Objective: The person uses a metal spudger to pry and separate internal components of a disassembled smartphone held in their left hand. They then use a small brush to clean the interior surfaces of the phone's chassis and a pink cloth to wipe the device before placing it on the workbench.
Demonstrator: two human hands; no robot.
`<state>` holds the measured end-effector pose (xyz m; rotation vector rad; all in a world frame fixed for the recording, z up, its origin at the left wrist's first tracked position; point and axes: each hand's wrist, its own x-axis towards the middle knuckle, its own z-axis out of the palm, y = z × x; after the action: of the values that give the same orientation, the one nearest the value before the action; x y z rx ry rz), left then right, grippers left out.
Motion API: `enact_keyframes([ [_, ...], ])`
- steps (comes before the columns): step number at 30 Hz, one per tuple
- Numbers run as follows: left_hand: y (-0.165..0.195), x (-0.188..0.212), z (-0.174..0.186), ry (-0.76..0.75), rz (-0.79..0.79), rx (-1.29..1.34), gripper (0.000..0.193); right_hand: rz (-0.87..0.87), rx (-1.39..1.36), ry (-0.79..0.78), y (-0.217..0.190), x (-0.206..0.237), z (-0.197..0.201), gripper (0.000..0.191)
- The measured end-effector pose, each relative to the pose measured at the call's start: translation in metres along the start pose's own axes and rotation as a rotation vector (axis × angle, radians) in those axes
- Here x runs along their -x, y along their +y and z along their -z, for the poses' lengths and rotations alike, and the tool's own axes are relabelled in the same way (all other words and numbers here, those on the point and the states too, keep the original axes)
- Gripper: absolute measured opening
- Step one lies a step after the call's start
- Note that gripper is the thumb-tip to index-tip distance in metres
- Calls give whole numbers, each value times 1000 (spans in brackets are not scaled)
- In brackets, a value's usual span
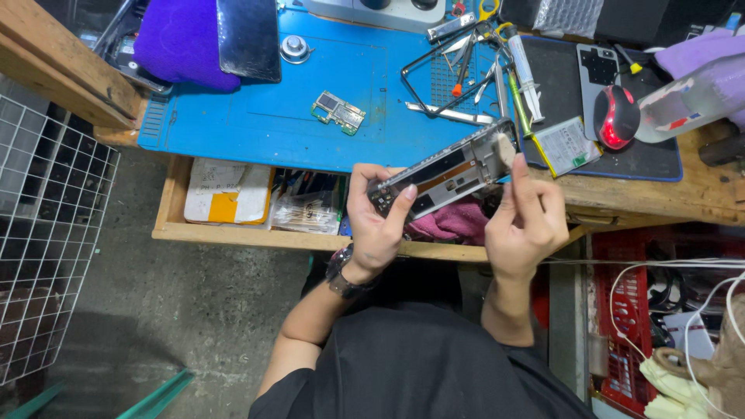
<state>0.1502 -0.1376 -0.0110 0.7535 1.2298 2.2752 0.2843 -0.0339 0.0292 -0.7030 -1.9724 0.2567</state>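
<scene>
Phone frame [446,172] | clamped in left hand [378,225] grip | right hand [526,223] pinching brush [505,147] on its end

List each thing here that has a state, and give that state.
Opened grey phone frame: back off, held tilted in left hand.
Small pale brush: in right hand, bristles on the frame's upper end.
Wooden drawer: pulled open.
Small green circuit board: loose on blue mat.
Red and black mouse: lying on dark pad.
</scene>
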Motion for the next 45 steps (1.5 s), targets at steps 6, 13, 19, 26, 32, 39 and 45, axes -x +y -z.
enact_keyframes([
  [6, -4, 0, 4, 13, -21, -99, 25, 75, 39, -58, 0, 1, -6, 44],
  [13, -17, 0, 8, 56, 48, -92, 23, 17, -9, -145, 14, 7, -17, 49],
  [19, -26, 6, 8, 95, 56, -117, 24, -47, 4, -204, 17, 5, -21, 53],
  [26, -32, 21, 6, 127, 60, -150, 26, -73, 111, -334, 13, -6, -17, 51],
  [32, -28, 29, 11, 11, 175, 13, 58, -16, 218, -511, 17, -22, -7, 49],
  [39, -15, 35, 17, -157, -31, -329, 113, 41, 302, -625, 20, -33, -4, 56],
  [45, -21, 28, 13, -33, -225, -633, 103, 93, 260, -658, 22, -38, -5, 55],
])
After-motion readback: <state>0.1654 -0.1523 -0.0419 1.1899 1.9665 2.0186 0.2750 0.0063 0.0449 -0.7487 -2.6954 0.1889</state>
